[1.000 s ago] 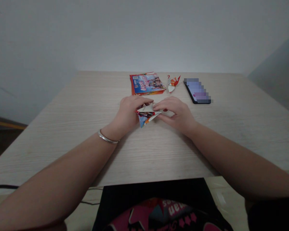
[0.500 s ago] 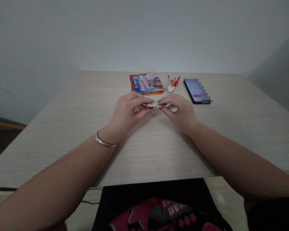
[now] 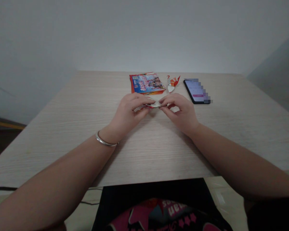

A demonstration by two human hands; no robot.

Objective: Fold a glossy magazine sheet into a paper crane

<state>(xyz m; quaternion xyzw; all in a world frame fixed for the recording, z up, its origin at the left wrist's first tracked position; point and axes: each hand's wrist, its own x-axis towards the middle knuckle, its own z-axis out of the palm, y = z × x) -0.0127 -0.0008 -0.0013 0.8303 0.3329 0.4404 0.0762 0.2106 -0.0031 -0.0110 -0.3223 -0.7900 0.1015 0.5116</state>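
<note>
A small folded piece of printed paper is pinched between my two hands above the middle of the pale wooden table. My left hand, with a silver bangle at the wrist, grips its left end with thumb and fingers closed. My right hand pinches its right end. Most of the paper is hidden by my fingers.
Behind my hands lies a stack of colourful printed sheets. To its right rests a small folded paper figure, then a black phone with its screen lit. A dark cable runs off the near left edge.
The paper showed as a flat coloured triangle lower down a second ago. My hands have since lifted it a little toward the far side and closed in on it, so little shows.
</note>
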